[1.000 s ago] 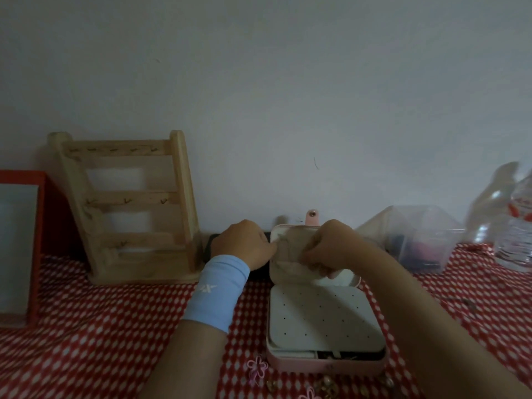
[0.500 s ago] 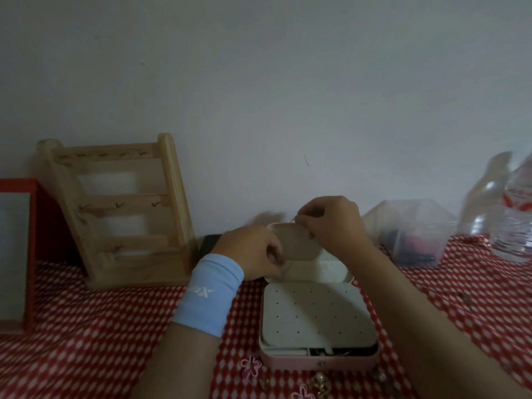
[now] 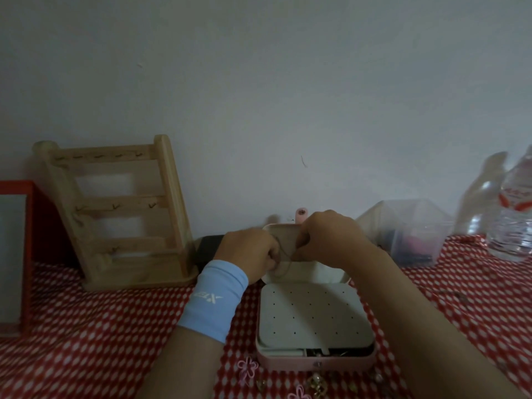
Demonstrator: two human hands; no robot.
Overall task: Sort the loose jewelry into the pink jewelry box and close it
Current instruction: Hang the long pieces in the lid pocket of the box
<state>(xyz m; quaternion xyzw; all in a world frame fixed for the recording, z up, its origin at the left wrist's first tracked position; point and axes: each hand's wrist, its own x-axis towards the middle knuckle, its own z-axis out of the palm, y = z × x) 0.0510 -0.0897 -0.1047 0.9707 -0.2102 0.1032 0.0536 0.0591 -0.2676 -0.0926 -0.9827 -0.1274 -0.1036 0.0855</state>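
The pink jewelry box (image 3: 315, 363) lies open on the red checked cloth, its white perforated panel (image 3: 312, 315) facing up and its lid (image 3: 283, 236) standing at the back. My left hand (image 3: 249, 256), with a blue wristband, and my right hand (image 3: 331, 240) are both at the lid's inner side. Between them runs a thin necklace chain (image 3: 283, 262), pinched by the fingers of each hand. Loose jewelry (image 3: 316, 383), including pink flower pieces (image 3: 247, 368), lies in front of the box.
A wooden jewelry stand (image 3: 115, 214) leans by the wall at the left, beside a red-framed mirror (image 3: 14, 254). A dark object (image 3: 208, 249) sits behind my left hand. A clear plastic container (image 3: 408, 236) and water bottles (image 3: 512, 214) stand at the right.
My right hand has come down from above the lid to its inner face, closer to my left hand. The chain now hangs between the two hands.
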